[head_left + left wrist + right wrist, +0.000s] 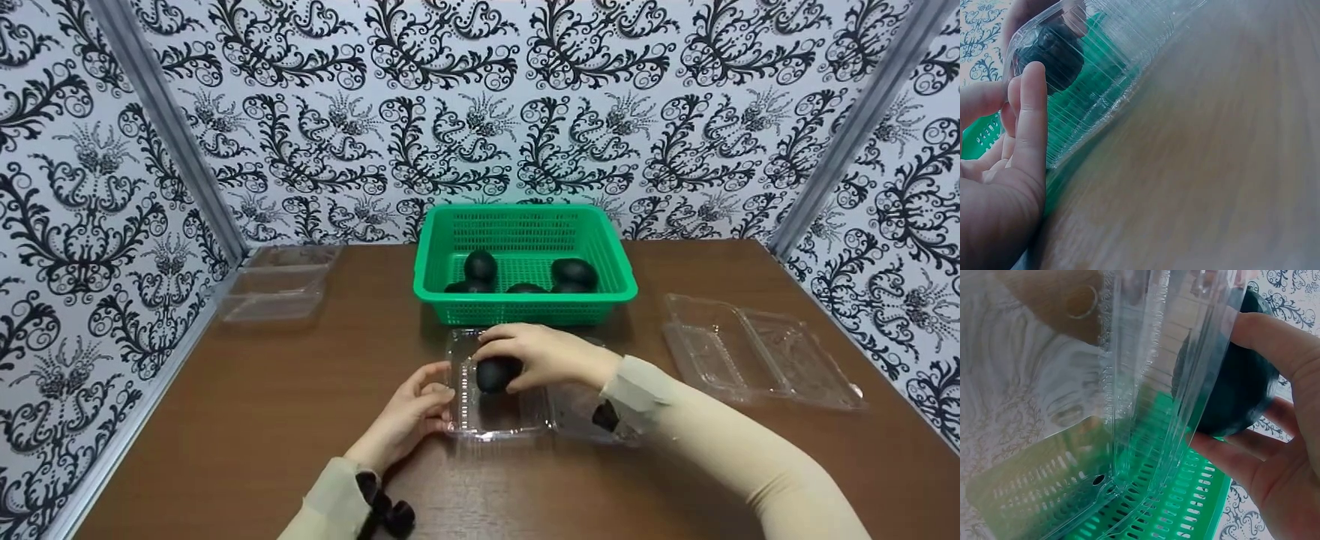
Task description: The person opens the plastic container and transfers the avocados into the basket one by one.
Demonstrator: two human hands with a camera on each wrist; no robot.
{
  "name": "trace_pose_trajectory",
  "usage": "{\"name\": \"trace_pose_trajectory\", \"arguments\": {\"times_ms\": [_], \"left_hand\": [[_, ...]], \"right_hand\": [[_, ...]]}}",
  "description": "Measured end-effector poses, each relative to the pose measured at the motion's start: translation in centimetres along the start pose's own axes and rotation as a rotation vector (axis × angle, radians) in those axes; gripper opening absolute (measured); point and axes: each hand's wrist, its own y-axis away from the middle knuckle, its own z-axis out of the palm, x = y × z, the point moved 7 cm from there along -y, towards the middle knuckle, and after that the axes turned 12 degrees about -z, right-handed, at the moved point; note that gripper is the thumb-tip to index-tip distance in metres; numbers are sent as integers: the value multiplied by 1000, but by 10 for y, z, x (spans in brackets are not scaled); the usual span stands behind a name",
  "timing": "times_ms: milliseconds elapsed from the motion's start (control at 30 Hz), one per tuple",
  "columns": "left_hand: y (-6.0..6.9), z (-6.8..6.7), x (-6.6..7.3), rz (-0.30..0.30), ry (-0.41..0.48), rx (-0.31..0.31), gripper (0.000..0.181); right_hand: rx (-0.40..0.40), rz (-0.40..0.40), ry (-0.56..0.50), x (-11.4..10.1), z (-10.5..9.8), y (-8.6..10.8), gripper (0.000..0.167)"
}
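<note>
A clear plastic clamshell container (501,433) lies open on the table in front of the green basket. My left hand (415,405) holds its left side, fingers and thumb at the rim; in the left wrist view the left hand (1010,146) is seen against the clear wall. Inside the near tray, my right hand (551,356) grips a dark avocado (495,375) from above. The right wrist view shows that avocado (1241,382) between thumb and fingers, just above the container's rim. The right forearm partly hides the lid.
Behind the container stands a green plastic basket (525,298) with several dark avocados (574,271). Another open clamshell (757,352) lies to the right. Stacked clear containers (277,281) sit at the back left. Patterned walls (480,112) enclose the table.
</note>
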Motion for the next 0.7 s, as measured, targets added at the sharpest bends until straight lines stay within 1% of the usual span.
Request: {"name": "trace_pose_trajectory", "arguments": {"times_ms": [233,467,600,700], "left_hand": [[1,1,1,4,6,-1,57],[1,1,0,-4,-3,-4,58],[1,0,0,1,-7,2,59],[1,0,0,4,-10,-5,59]], "right_hand": [[29,-1,-10,-1,-8,0,53],[29,-21,27,-4,-18,5,51],[46,-41,42,-5,-27,7,51],[54,-49,61,-7,-34,10,52]]}}
